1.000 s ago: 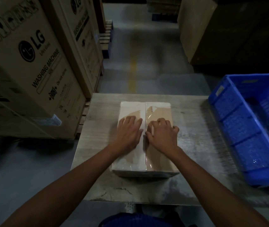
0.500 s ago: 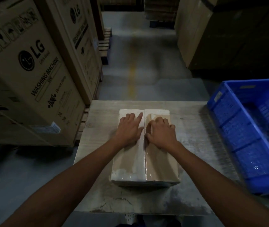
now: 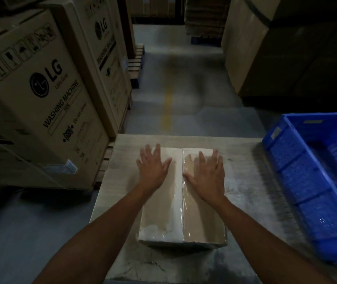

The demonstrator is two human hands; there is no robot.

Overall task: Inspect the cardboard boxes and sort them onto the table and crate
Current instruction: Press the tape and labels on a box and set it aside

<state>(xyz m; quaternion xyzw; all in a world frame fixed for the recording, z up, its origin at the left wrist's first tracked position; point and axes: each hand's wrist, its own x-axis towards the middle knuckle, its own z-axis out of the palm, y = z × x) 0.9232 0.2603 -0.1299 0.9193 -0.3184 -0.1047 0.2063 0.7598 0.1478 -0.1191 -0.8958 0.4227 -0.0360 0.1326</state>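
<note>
Cardboard box (image 3: 184, 201) lies taped on the table (image 3: 249, 181), under both hands. Left hand (image 3: 153, 167) presses flat, fingers spread, on its far left half; right hand (image 3: 208, 173) likewise on the right. Blue crate (image 3: 298, 173) sits just right.

Dim throughout; the far right falls near black. Glare streaks the tape (image 3: 181, 201) on my cardboard box (image 3: 202, 222). Fingertips of my right hand (image 3: 207, 181) blur; the blue crate (image 3: 298, 173) smears.
</note>
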